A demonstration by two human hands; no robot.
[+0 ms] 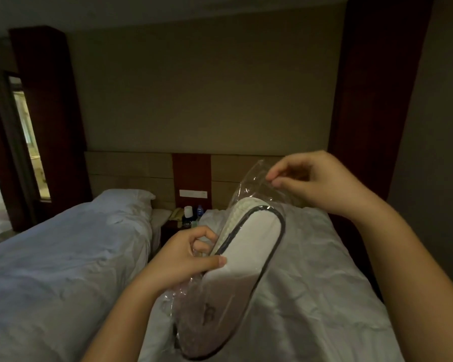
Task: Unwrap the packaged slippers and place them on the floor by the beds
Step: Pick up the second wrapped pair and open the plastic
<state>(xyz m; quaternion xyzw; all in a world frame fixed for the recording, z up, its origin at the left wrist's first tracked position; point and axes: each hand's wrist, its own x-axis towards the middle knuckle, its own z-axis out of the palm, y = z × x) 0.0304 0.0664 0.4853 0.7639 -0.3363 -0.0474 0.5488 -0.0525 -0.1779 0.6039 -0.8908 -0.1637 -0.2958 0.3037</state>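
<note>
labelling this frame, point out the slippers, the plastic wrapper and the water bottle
slippers [249, 244]: head view, on the white flat face
plastic wrapper [251, 186]: head view, on the loose clear end above the slippers
water bottle [199, 211]: head view, on its blue label

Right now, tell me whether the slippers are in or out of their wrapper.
In. The clear wrapper encloses the white slippers; the right hand pinches its loose top end.

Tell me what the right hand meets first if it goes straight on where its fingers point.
The right hand points left and pinches the clear plastic wrapper, so that comes first. Beyond it the way looks free toward the headboard, though depth is unclear.
</note>
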